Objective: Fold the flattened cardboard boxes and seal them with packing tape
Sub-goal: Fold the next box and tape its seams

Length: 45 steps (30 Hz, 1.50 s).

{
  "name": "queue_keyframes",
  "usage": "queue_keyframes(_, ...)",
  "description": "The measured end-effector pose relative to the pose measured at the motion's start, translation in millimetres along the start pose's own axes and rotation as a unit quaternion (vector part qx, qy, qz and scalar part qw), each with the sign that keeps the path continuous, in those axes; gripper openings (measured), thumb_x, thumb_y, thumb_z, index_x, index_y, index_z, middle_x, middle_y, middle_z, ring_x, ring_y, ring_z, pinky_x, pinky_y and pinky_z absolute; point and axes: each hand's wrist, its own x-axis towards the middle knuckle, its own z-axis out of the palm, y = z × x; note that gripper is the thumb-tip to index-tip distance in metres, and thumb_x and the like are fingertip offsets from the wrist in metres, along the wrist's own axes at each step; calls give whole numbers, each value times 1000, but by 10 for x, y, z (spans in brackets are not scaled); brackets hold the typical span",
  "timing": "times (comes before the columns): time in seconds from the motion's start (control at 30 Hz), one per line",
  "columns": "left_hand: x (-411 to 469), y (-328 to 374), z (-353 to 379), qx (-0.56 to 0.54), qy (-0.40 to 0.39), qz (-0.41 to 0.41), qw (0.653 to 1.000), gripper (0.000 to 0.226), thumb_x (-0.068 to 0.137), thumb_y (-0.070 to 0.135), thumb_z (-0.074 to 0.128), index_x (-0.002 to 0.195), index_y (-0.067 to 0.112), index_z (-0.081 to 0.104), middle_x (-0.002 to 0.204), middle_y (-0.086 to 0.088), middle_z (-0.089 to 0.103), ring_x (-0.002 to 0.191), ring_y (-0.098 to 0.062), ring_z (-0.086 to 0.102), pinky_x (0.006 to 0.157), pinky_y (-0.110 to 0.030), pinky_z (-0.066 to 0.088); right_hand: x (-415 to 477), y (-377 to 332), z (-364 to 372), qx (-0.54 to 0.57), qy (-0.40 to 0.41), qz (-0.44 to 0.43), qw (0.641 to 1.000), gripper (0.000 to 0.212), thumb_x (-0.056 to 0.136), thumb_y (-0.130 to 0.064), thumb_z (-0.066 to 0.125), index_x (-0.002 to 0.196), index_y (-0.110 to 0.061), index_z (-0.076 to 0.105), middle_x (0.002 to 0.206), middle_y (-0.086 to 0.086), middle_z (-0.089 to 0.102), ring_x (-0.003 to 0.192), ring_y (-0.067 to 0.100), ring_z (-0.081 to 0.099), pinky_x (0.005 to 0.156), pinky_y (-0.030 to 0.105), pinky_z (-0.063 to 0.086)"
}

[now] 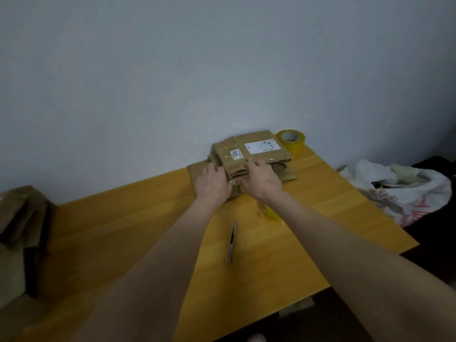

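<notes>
The left hand (pixel 213 182) and right hand (pixel 262 180) both curl their fingers round the near edge of the stack of flattened boxes (pixel 256 155) lying under their fingertips on the counter (pixel 123 230), with a tape roll (pixel 291 139) just beyond the right hand.

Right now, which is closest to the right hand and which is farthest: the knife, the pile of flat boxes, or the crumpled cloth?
1. Pile of flat boxes, by the wall: the right hand grips its near edge.
2. Knife, on the table, nearer the person.
3. Crumpled cloth, past the table's right edge.
</notes>
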Motion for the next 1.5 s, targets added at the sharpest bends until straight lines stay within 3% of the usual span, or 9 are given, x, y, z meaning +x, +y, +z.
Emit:
queue_keyframes(0.23,786,698,324,0,-15,15,1000,45,90,23,52,132,10,45,141,-10,37,126,-27,40,91,-38,44,740,763,-218,-24,0,13,1000,50,94,-31,55,140,-17,41,145,8,38,131,28,38,104,41,39)
queue_keyframes(0.5,1556,1264,606,-3,-33,14,999,49,92,27,52,137,11,41,145,-11,32,128,-28,39,94,-40,43,1560,1465,-323,-23,-29,23,999,50,93,-25,54,141,-17,41,142,10,39,127,30,39,103,41,39)
queue_keyframes(0.67,1801,1473,747,6,-32,-23,999,48,93,28,52,137,13,41,148,-9,31,130,-27,37,94,-40,42,1963,1749,-268,54,-51,37,997,51,92,-28,59,138,-13,43,140,11,44,127,29,44,101,40,40)
queue_keyframes(0.83,1837,1677,885,-7,-22,-91,996,48,95,28,46,140,13,39,147,-10,32,131,-28,37,102,-40,36,2215,2039,-202,269,-86,144,948,64,89,-28,67,142,-6,38,141,13,48,127,29,48,98,37,43)
queue_keyframes(1.0,1734,1916,1046,12,-23,-164,986,46,94,32,48,136,14,42,145,-10,35,129,-27,40,104,-44,33,2348,2242,-101,347,-153,172,909,76,84,-30,73,142,-1,34,142,16,47,127,31,49,96,37,45)
queue_keyframes(1.13,1672,2031,1187,10,-3,-189,982,44,95,35,46,134,15,43,142,-9,40,128,-26,42,109,-48,30,2453,2216,8,378,-184,160,893,61,84,-34,72,131,-4,47,129,14,58,111,29,59,90,40,53)
queue_keyframes(1.23,1625,2047,1198,-40,34,-199,979,42,97,35,46,135,17,43,138,-6,43,125,-23,44,105,-40,35,2522,2150,69,405,-199,160,878,47,86,-36,69,121,-7,57,116,10,65,98,26,64,85,41,56)
queue_keyframes(1.37,1593,1965,1099,-76,79,-230,967,47,96,32,50,138,13,41,138,-7,44,122,-25,47,101,-41,42,2534,2076,45,440,-211,165,857,28,89,-22,66,115,-12,62,116,9,66,100,26,63,89,44,55)
queue_keyframes(1.5,1524,1757,839,-125,173,-340,916,59,95,32,54,143,7,33,145,-15,37,130,-31,41,105,-46,40,2408,2075,-93,473,-225,127,842,32,93,-18,61,124,-15,56,121,3,61,109,23,58,92,42,52)
